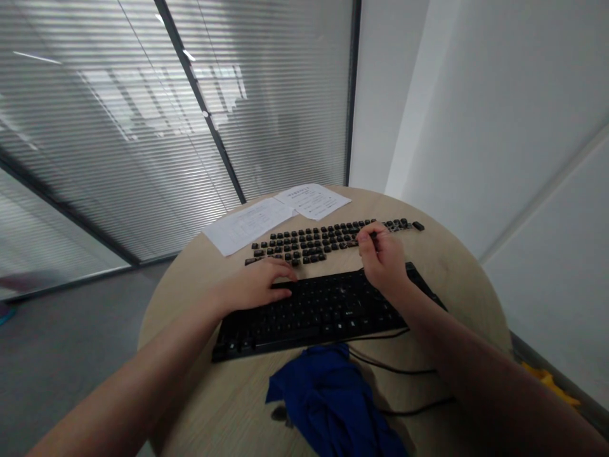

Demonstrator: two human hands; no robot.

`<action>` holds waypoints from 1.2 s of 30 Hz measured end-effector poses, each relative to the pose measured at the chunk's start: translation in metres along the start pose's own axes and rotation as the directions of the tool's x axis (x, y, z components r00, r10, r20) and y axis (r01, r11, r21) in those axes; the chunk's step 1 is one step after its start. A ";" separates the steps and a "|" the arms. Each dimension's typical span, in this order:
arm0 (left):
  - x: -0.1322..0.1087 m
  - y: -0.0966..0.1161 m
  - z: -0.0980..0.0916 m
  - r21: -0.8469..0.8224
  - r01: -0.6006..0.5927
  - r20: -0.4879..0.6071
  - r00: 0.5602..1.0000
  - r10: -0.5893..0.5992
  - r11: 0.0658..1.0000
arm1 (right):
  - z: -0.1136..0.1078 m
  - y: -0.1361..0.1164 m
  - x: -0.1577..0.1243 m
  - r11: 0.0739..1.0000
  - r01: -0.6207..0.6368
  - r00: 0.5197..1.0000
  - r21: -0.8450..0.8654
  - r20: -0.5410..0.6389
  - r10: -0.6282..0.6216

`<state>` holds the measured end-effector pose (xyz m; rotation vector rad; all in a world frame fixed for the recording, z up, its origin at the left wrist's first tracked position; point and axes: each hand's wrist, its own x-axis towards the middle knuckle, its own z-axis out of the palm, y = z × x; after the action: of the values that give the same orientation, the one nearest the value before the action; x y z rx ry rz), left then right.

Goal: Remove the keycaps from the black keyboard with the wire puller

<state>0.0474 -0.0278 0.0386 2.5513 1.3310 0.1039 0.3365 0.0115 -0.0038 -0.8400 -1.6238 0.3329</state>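
A black keyboard [314, 308] lies across a round wooden table. Behind it, loose black keycaps [309, 244] are set out in several rows. My left hand [259, 284] rests on the keyboard's left part with its fingers stretched out and apart, holding nothing that I can see. Above the keyboard's far right edge, my right hand [382, 254] is closed in a pinch, close to the keycap rows and covering part of them. What lies between its fingertips, if anything, is too small to make out.
Printed paper sheets [252, 222] lie at the table's far left. A crumpled blue cloth [328, 403] sits at the near side, with a small dark object [280, 414] beside it. Black cable [394, 368] runs along the near right. A glass partition and white wall stand beyond.
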 end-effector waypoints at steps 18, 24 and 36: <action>-0.007 -0.018 0.039 -0.191 -0.281 -0.085 0.959 0.270 0.940 | 0.005 -0.053 -0.017 0.971 -0.214 0.833 0.104 0.540 0.125; -0.010 -0.017 0.031 -0.224 -0.277 -0.057 0.961 0.271 0.934 | 0.004 -0.078 -0.010 0.992 -0.125 0.744 0.023 0.663 0.078; -0.016 -0.021 0.023 -0.288 -0.268 0.003 0.960 0.280 0.919 | 0.019 -0.052 -0.052 0.838 -0.519 0.623 0.171 0.746 0.234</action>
<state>0.0253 -0.0339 0.0118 2.4559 0.8613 0.2711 0.3023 -0.0552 -0.0137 -0.8001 -1.9597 1.3877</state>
